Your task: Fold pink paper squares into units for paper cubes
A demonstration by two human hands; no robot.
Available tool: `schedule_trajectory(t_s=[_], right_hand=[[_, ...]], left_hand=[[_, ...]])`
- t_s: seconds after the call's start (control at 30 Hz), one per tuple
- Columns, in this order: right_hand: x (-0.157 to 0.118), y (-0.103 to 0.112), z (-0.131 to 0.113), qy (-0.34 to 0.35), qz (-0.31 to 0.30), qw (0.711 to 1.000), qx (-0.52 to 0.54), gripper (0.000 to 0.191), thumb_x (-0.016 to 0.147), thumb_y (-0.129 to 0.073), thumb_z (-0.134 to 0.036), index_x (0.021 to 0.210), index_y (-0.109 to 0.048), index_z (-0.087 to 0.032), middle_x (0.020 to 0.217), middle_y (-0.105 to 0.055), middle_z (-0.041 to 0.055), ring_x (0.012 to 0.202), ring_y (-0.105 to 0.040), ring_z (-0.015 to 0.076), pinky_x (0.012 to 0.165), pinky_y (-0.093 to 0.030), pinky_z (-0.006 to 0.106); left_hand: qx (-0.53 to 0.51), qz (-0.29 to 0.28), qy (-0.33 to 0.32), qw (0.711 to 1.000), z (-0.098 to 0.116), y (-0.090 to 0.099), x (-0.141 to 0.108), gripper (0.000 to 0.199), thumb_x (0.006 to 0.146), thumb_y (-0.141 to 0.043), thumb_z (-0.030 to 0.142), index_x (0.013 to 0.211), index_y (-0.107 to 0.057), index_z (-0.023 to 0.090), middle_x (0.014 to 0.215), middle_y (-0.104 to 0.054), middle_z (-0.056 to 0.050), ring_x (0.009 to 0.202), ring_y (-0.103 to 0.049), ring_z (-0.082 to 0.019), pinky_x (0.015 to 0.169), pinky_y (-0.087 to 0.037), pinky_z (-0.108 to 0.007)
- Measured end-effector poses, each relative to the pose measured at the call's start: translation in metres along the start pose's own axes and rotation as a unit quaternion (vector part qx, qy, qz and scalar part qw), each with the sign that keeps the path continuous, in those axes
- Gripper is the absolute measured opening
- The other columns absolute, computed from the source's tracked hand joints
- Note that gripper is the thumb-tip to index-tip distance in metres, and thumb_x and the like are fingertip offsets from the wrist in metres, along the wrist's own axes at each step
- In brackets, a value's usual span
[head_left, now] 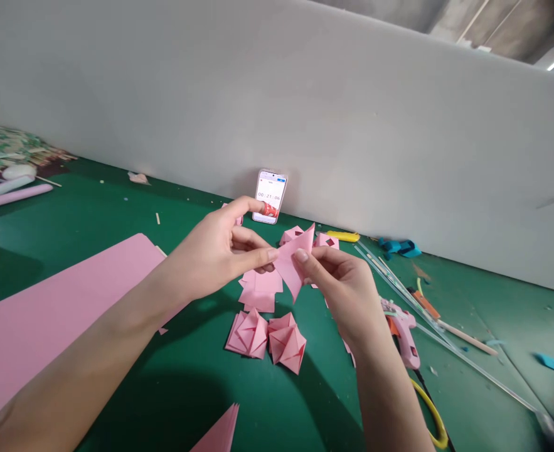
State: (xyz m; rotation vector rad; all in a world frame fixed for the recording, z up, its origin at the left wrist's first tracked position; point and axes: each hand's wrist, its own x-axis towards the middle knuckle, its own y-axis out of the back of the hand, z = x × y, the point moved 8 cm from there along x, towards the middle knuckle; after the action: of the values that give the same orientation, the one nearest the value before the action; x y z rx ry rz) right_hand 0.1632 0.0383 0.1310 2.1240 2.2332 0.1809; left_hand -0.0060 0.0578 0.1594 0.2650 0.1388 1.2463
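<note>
Folded pink paper (288,262), one piece, pinched between left hand (218,251) and right hand (345,285) at opposite sides, apparently to steady its creases, raised above green table (201,370).

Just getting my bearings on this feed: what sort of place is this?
Probably a craft workspace: the green tabletop bears folded pink paper pieces, a large pink sheet and a pink glue gun.
</note>
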Motion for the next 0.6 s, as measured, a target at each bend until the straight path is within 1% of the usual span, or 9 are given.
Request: schedule_trajectory(t_s=[0.1, 0.23, 0.33, 0.43, 0.5, 0.6], right_hand=[[0.000, 0.002, 0.001, 0.003, 0.006, 1.000, -0.002, 0.025, 0.082, -0.077, -0.045, 0.077, -0.074, -0.021, 0.070, -0.069, 0.0019, 0.063, -0.060, 0.0144, 0.061, -0.051, 0.027], [0.001, 0.005, 0.004, 0.010, 0.027, 1.000, 0.005, 0.027, 0.078, -0.080, -0.045, 0.073, -0.073, -0.020, 0.068, -0.069, 0.0016, 0.062, -0.060, 0.0149, 0.058, -0.049, 0.028], [0.001, 0.003, 0.003, 0.007, 0.022, 0.999, 0.034, 0.023, 0.079, -0.079, -0.044, 0.083, -0.077, -0.022, 0.077, -0.073, 0.0032, 0.070, -0.065, 0.0174, 0.066, -0.053, 0.030], [0.000, 0.003, 0.001, 0.006, 0.026, 0.996, 0.088, 0.023, 0.081, -0.078, -0.043, 0.094, -0.078, -0.024, 0.088, -0.076, 0.0041, 0.077, -0.068, 0.0189, 0.075, -0.056, 0.034], [-0.001, 0.006, 0.001, 0.007, 0.040, 0.992, 0.116, 0.021, 0.081, -0.078, -0.042, 0.092, -0.079, -0.024, 0.084, -0.075, 0.0033, 0.076, -0.067, 0.0183, 0.076, -0.056, 0.035], [0.001, 0.009, 0.003, 0.019, 0.053, 0.987, 0.149, 0.015, 0.082, -0.079, -0.039, 0.087, -0.079, -0.025, 0.076, -0.073, 0.0007, 0.072, -0.064, 0.0159, 0.075, -0.055, 0.032]], left_hand=[[-0.001, 0.005, 0.003, 1.000, 0.002, 0.000, 0.000, 0.048, 0.081, -0.074, 0.033, 0.122, -0.050, 0.024, 0.079, -0.077, 0.000, 0.078, -0.076, -0.021, 0.075, -0.063, -0.034], [0.022, 0.009, -0.018, 1.000, 0.004, 0.000, -0.001, 0.040, 0.083, -0.071, 0.032, 0.119, -0.053, 0.025, 0.080, -0.077, 0.000, 0.078, -0.076, -0.020, 0.074, -0.062, -0.033], [0.057, 0.024, -0.045, 0.997, 0.006, 0.001, -0.003, 0.038, 0.085, -0.069, 0.036, 0.119, -0.054, 0.026, 0.081, -0.077, 0.000, 0.080, -0.075, -0.021, 0.073, -0.061, -0.034], [0.069, 0.037, -0.063, 0.995, 0.009, -0.002, -0.005, 0.036, 0.088, -0.067, 0.039, 0.119, -0.053, 0.028, 0.082, -0.077, 0.001, 0.080, -0.075, -0.021, 0.071, -0.060, -0.033], [0.074, 0.049, -0.074, 0.993, 0.012, -0.004, -0.007, 0.033, 0.089, -0.066, 0.036, 0.119, -0.053, 0.029, 0.081, -0.076, 0.002, 0.080, -0.075, -0.020, 0.074, -0.059, -0.032], [0.108, 0.086, -0.105, 0.985, 0.021, -0.004, -0.012, 0.030, 0.089, -0.067, 0.032, 0.117, -0.054, 0.029, 0.081, -0.076, 0.004, 0.081, -0.075, -0.019, 0.081, -0.058, -0.032]])
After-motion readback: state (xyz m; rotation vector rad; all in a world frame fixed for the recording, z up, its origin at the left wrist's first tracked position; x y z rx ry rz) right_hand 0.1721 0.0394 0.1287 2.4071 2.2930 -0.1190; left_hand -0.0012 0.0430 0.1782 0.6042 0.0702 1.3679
